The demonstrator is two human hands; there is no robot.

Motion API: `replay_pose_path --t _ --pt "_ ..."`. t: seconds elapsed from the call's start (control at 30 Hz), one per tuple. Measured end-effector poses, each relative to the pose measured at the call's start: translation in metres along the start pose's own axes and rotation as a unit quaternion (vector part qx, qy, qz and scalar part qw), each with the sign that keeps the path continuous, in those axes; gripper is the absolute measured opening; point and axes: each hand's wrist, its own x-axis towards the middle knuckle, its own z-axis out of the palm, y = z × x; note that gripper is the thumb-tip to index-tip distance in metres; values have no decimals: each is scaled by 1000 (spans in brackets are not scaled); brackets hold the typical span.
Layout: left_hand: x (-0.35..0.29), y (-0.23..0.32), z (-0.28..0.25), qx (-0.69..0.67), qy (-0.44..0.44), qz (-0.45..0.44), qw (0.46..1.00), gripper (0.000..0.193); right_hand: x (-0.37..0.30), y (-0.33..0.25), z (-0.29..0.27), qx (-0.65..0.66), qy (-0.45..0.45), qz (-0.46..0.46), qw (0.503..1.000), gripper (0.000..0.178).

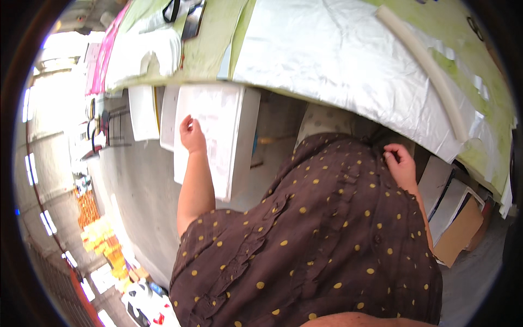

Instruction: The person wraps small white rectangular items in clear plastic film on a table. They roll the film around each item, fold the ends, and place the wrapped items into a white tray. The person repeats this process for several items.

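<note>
My left hand hovers over a white open-topped box that stands below the table edge. Its fingers are loosely bent and apart, and nothing shows in them. What lies inside the box is pale and hard to make out. On the other side of my body, my right hand hangs beside the dark dotted garment, just short of the table. Those fingers are half curled with a gap between them, and no object is visible there. The closest thing to it is a silvery-white sheet spread over the green tabletop.
A long pale tube lies across the sheet. More white boxes stand left of the first one. At the table's left end is a white stack. Beneath the right side lean panels and a brown cardboard piece. Grey floor stretches left.
</note>
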Motion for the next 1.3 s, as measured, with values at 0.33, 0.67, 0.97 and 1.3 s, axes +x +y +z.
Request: replay_pose_path --t 0.33,0.67,0.97,1.3 --pt "126 167 101 9 -91 184 979 65 -7 -5 3 -23 41 18 999 16" --pt "320 136 188 442 -166 93 876 126 -9 -11 9 -67 88 -21 994 20" --pt "317 146 190 453 -206 93 863 127 -9 -20 6 -71 55 2 996 24" --pt "314 134 177 168 -202 5 965 97 -7 -10 10 -43 58 -22 997 23"
